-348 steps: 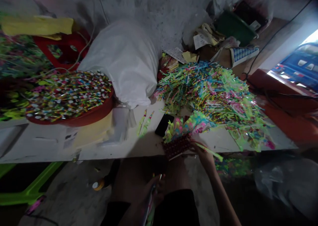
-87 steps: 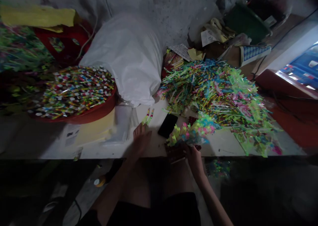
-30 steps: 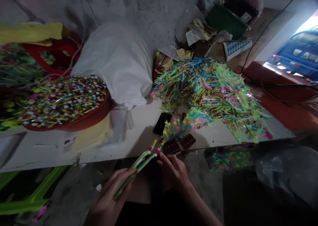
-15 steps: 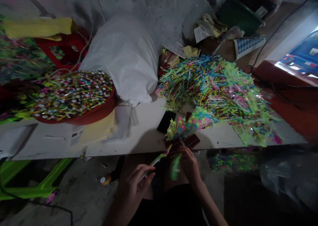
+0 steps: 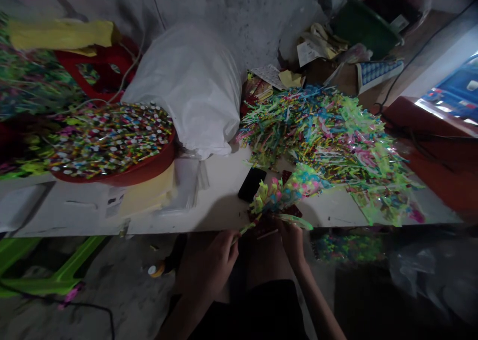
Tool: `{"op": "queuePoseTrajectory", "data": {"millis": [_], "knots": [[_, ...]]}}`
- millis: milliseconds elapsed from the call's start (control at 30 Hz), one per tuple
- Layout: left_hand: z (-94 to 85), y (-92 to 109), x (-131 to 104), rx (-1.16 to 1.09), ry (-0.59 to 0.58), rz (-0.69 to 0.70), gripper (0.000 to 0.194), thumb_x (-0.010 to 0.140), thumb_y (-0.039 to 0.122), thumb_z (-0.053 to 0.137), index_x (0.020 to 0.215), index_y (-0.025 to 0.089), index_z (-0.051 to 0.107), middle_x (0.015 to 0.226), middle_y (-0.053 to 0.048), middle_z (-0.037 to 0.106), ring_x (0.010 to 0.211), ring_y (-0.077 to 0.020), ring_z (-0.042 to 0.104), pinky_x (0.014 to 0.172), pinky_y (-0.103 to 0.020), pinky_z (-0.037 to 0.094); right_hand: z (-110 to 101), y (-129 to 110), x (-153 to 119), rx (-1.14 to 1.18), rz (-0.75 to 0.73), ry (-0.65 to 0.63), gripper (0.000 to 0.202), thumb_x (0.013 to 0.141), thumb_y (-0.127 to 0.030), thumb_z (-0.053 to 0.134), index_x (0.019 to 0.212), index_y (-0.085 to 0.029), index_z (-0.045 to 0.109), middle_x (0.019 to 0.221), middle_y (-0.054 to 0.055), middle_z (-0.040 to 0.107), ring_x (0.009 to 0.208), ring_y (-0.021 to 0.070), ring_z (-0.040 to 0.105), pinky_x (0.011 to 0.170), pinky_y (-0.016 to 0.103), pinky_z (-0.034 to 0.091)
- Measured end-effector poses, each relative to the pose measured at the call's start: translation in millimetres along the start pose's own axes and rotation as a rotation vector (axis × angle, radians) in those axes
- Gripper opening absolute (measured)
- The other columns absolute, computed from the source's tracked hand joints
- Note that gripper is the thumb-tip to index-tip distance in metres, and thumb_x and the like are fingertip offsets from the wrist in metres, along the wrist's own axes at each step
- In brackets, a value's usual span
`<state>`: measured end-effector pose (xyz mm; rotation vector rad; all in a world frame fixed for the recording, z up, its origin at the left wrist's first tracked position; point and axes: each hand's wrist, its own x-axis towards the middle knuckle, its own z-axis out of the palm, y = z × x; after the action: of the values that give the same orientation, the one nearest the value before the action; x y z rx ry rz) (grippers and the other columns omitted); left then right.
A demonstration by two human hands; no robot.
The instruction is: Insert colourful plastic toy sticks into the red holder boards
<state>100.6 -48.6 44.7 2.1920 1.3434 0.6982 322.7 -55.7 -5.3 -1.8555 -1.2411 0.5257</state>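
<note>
My left hand point(image 5: 221, 254) is closed at the table's front edge, pinching a thin green-and-yellow plastic stick point(image 5: 246, 227) whose reddish tip points up and right. My right hand point(image 5: 292, 240) is also closed, and a translucent green plastic strip point(image 5: 298, 221) sticks out to the right from its fingers. The fingertips are dim and partly hidden. Just beyond both hands lies a bunch of yellow, pink and blue plastic pieces point(image 5: 280, 191) on dark red patterned packets point(image 5: 266, 225). A black phone-like slab point(image 5: 252, 184) rests left of that bunch.
A large heap of colourful plastic sticks point(image 5: 317, 131) covers the table's right side. On the left, a red basin point(image 5: 149, 173) full of small sticks stands beside a white sack point(image 5: 194, 86). Yellow sheets point(image 5: 149, 195) lie in front, and a green stool point(image 5: 45, 275) stands below.
My left hand has moved slightly right and up with the stick. The green strip at my right hand has swung from hanging down to pointing right.
</note>
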Motion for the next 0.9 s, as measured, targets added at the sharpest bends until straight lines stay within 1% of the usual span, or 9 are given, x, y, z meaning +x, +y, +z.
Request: {"op": "queuePoseTrajectory", "data": {"millis": [67,167,300,367,433,500,567,700,900], "knots": [[0.9,-2.8,1.3,0.053,0.028,0.027,0.016,0.084,0.019,0.043,0.094,0.024,0.055,0.091,-0.004,0.066,0.085,-0.0187,0.064,0.075,-0.028,0.051,3.4,-0.5,-0.5,0.005,-0.005,-0.019,0.036,0.083,-0.044,0.047,0.080,-0.017,0.072,0.080,0.009,0.073,0.074,0.0224,0.065,0.067,0.030,0.049],[1.7,-8.3,-1.1,0.078,0.011,0.032,0.016,0.086,0.020,0.044,0.098,0.024,0.054,0.095,-0.003,0.066,0.088,-0.0190,0.064,0.076,-0.030,0.051,6.1,-1.9,-2.1,-0.019,-0.021,-0.036,0.035,0.084,-0.041,0.045,0.085,-0.018,0.071,0.089,0.011,0.072,0.083,0.0234,0.066,0.075,0.032,0.049],[0.2,-8.7,-3.9,0.060,-0.009,0.034,0.017,0.086,0.021,0.044,0.098,0.025,0.055,0.095,-0.003,0.066,0.089,-0.0187,0.064,0.077,-0.030,0.051,6.3,-6.7,-3.6,-0.093,-0.041,-0.078,0.035,0.087,-0.036,0.040,0.090,-0.017,0.069,0.093,0.012,0.071,0.088,0.0233,0.065,0.075,0.032,0.048],[-2.4,-5.1,-2.8,0.033,-0.023,0.033,0.017,0.085,0.019,0.045,0.096,0.025,0.056,0.092,-0.002,0.066,0.087,-0.0178,0.064,0.075,-0.029,0.051,5.4,-11.8,-2.5,-0.158,-0.038,-0.086,0.036,0.088,-0.035,0.038,0.087,-0.017,0.069,0.090,0.013,0.071,0.085,0.0229,0.065,0.071,0.030,0.046],[-5.5,-0.6,-0.6,0.020,-0.045,0.014,0.018,0.083,0.017,0.046,0.096,0.025,0.057,0.092,-0.002,0.066,0.086,-0.0174,0.064,0.076,-0.029,0.052,3.8,-19.3,0.4,-0.242,-0.017,-0.084,0.037,0.089,-0.033,0.037,0.080,-0.016,0.068,0.083,0.012,0.071,0.076,0.0212,0.065,0.064,0.028,0.043],[-8.2,2.9,1.5,0.023,-0.072,-0.010,0.019,0.083,0.015,0.047,0.096,0.025,0.058,0.093,-0.002,0.066,0.088,-0.0181,0.064,0.078,-0.031,0.052,2.0,-28.4,4.6,-0.330,0.009,-0.092,0.035,0.089,-0.031,0.038,0.076,-0.016,0.066,0.076,0.011,0.070,0.067,0.0188,0.063,0.058,0.026,0.038],[-9.6,4.2,2.6,0.030,-0.089,-0.023,0.019,0.083,0.015,0.047,0.095,0.024,0.059,0.093,-0.002,0.066,0.090,-0.0191,0.063,0.079,-0.033,0.052,0.3,-36.9,9.0,-0.403,0.025,-0.115,0.031,0.088,-0.028,0.040,0.076,-0.016,0.065,0.072,0.010,0.069,0.063,0.0169,0.061,0.055,0.024,0.034],[-8.9,0.5,1.4,0.015,-0.063,-0.002,0.018,0.083,0.016,0.048,0.095,0.024,0.060,0.091,-0.002,0.065,0.086,-0.0183,0.064,0.077,-0.032,0.052,-0.9,-45.1,14.4,-0.474,0.048,-0.147,0.026,0.087,-0.023,0.043,0.075,-0.015,0.065,0.074,0.010,0.070,0.064,0.0152,0.061,0.056,0.023,0.030],[-8.8,0.2,2.8,-0.016,-0.052,-0.004,0.020,0.082,0.016,0.049,0.096,0.024,0.060,0.093,-0.001,0.065,0.087,-0.0171,0.063,0.078,-0.030,0.052,0.7,-47.7,18.5,-0.555,0.127,-0.226,0.030,0.090,-0.023,0.044,0.071,-0.015,0.065,0.076,0.011,0.071,0.068,0.0150,0.062,0.055,0.024,0.027]]}}
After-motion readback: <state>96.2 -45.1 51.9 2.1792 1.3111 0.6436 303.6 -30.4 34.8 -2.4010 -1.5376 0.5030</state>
